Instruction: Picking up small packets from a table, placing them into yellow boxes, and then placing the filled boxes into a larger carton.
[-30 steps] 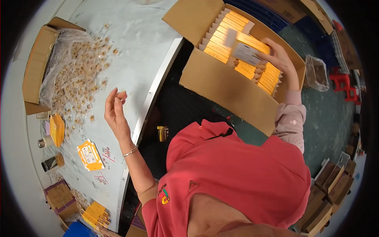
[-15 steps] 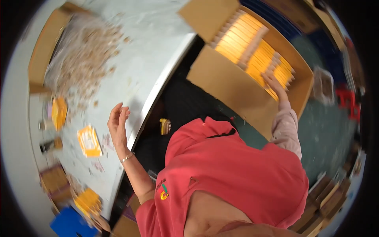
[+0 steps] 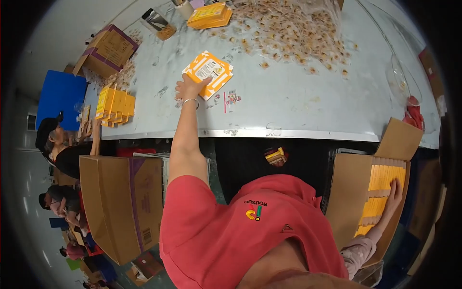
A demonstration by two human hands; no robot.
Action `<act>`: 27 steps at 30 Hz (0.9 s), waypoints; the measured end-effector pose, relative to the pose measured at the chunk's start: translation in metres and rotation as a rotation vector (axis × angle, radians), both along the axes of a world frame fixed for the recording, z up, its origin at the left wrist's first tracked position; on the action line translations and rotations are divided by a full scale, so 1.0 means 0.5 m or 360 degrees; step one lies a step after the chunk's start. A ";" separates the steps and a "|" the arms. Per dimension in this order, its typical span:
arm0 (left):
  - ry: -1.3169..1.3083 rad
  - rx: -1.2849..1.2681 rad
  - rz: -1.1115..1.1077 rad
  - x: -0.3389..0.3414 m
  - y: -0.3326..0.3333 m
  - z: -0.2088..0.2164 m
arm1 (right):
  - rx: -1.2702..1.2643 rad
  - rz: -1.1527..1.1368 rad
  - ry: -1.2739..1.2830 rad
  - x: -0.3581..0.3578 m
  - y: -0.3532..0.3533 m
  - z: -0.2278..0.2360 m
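On the table [image 3: 288,108] ahead, your left hand [image 3: 191,88] is at the near corner of the flat yellow cards [image 3: 212,70]. Your thumb lies on top, with your fingers spread away from it; I can't tell if they pinch. For a good grip, slip them under the edge and press lightly, so the card shouldn't bend. Far to the right, your right hand [image 3: 394,195] lies by the yellow boxes [image 3: 383,177] in the brown carton [image 3: 349,192]; I can't tell if its nearly straight fingers hold one. Touch softly there.

Orange-and-white carton [image 3: 210,70]; red shirt [image 3: 240,231].
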State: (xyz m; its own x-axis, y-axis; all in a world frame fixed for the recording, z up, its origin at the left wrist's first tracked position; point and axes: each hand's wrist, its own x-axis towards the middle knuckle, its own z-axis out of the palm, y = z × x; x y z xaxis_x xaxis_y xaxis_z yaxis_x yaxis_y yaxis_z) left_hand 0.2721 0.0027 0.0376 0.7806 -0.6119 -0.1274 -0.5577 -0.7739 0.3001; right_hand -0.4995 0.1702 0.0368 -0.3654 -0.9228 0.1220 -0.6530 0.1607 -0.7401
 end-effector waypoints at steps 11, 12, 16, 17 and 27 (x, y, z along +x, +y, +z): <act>0.0326 -0.0981 0.0379 0.112 0.005 -0.077 | -0.0186 0.1136 -0.0245 0.583 -0.298 0.035; 0.0320 -0.0986 0.0387 0.111 0.015 -0.070 | -0.0205 0.1233 -0.0276 0.625 -0.308 0.031; 0.0242 -0.1283 -0.0022 0.080 0.031 -0.013 | -0.0389 0.1539 -0.0199 0.770 -0.336 0.069; 0.0306 -0.1424 -0.0265 0.060 0.034 0.008 | -0.0599 0.1597 -0.0153 0.807 -0.342 0.102; 0.0228 -0.1408 -0.0918 -0.243 0.067 0.147 | -0.1023 0.1704 0.0767 0.902 -0.409 0.122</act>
